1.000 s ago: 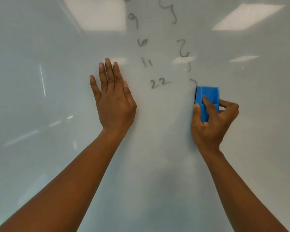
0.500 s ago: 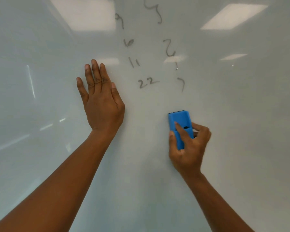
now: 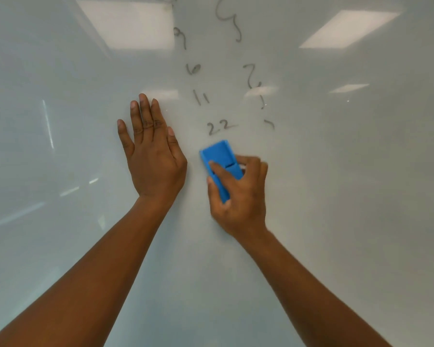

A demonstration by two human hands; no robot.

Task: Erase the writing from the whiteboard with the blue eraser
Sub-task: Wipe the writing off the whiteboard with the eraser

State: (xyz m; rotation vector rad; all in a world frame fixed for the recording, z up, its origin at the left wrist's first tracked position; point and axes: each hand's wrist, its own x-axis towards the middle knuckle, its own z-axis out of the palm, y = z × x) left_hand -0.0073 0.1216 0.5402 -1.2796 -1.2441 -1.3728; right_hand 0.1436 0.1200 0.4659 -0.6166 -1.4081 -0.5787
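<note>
Right hand [image 3: 238, 196] grips blue eraser [image 3: 221, 161], left hand [image 3: 153, 156] flat, fingers straight on whiteboard [image 3: 348, 196]; I'd press flat, sweep up through "22" [image 3: 219, 126].

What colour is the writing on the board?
Dark grey-black marker, like the "22", on the whiteboard; head view.

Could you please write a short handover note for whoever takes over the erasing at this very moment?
Left hand: flat on the whiteboard, fingers straight, holding nothing.
Right hand: grips the blue eraser against the board, just below the "22".
Done: the board below and beside the hands shows no writing.
Left: the "22", the "11", the "16", the mark above that, and the squiggles to the right: a small tick, a curl and a long one at the top. Wipe upward from the "22".
</note>
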